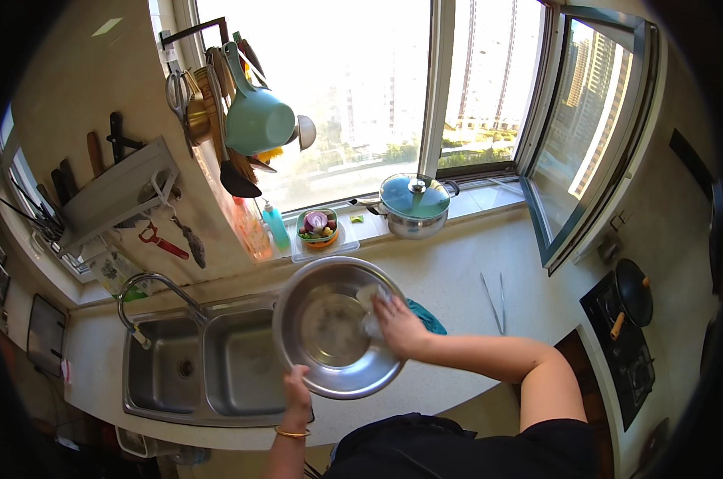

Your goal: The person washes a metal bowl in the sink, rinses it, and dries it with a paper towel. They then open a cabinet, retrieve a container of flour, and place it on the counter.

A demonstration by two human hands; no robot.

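A wide stainless steel basin [331, 380] is tilted with its inside towards me, over the counter and the right edge of the sink. My left hand [296, 386] grips its rim at the lower left, thumb over the edge. Against the inner right wall, my right hand [397, 326] presses a pale, wadded cloth [371, 308], its fingers partly covering it. Behind the basin's right side, a teal cloth [427, 316] shows on the counter; the rest of it is hidden.
A double-bowl sink [241, 359] with a curved faucet [157, 278] lies left. Metal tongs [496, 305] rest on the right of the counter. On the sill stand a lidded pot [418, 221], a container of vegetables [317, 230] and bottles. Hanging utensils and an open window [589, 132] jut inward.
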